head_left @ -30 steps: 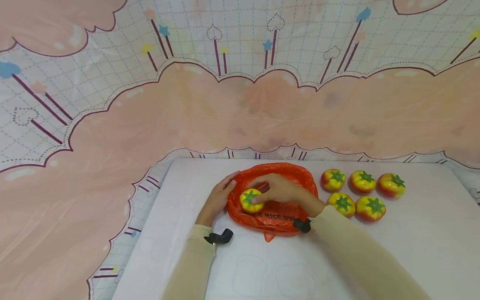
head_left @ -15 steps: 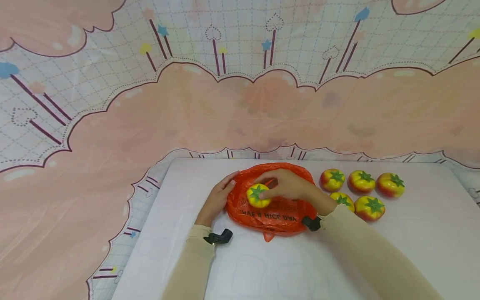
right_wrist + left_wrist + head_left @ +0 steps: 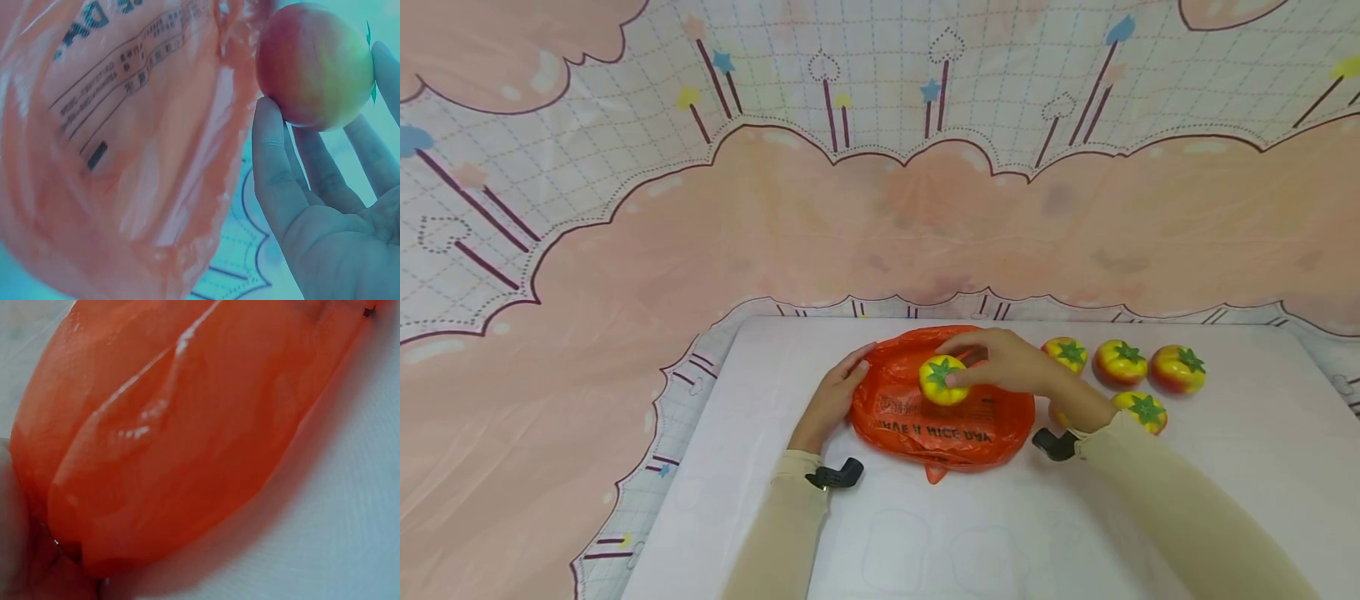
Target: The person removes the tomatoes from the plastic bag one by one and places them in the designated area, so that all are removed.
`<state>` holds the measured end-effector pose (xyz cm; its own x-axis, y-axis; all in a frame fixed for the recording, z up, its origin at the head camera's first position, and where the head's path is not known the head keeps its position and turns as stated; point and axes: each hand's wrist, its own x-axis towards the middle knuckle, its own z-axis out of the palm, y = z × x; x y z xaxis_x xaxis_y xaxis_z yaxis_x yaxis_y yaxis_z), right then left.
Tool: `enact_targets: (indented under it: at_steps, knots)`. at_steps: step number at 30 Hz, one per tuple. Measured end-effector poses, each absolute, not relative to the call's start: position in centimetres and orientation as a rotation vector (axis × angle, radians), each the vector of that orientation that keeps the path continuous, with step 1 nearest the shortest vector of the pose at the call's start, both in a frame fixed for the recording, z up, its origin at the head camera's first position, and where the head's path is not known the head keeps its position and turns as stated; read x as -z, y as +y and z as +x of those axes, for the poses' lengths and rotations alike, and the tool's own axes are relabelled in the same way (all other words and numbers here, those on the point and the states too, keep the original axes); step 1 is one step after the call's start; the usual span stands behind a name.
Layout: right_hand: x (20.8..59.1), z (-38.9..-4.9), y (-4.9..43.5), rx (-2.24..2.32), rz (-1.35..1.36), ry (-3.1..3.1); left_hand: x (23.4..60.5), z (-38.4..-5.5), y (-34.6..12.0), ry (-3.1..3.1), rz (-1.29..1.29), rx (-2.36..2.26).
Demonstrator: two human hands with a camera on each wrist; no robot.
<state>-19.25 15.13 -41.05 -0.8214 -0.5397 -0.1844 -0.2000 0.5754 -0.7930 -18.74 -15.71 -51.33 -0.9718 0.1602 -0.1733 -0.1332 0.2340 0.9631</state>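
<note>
An orange-red plastic bag [image 3: 917, 442] lies with its mouth spread wide, black lettering on its inner side. My left hand [image 3: 829, 400] holds its left rim; in the left wrist view, part of this hand [image 3: 11, 525] shows at the left edge beside the bag [image 3: 187, 456]. Above the bag, my right hand [image 3: 1011, 362] pinches a shiny yellow-and-red tomato [image 3: 942, 382] with a green star-shaped top. The right wrist view shows the tomato [image 3: 312, 69] between thumb and fingertips, with the palm [image 3: 344, 250] away from it.
Several matching tomatoes [image 3: 1120, 363] stand in two rows right of the bag; the right forearm partly covers the nearest ones. The white table [image 3: 940, 542] ends at a patterned cloth backdrop [image 3: 880, 233]. Dark wrist cameras [image 3: 837, 474] sit on both wrists.
My right hand has moved right and toward the back with the tomato, from the bag's left part to above its middle. The left hand has stayed at the rim.
</note>
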Motion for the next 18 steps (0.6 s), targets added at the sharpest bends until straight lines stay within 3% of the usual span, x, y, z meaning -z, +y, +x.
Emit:
enact_targets:
  at_steps: [18]
  knots:
    - [39.7,-17.9,20.7,1.147,-0.474,2.482,51.6,-18.8,-15.8,2.291,0.052,-1.809]
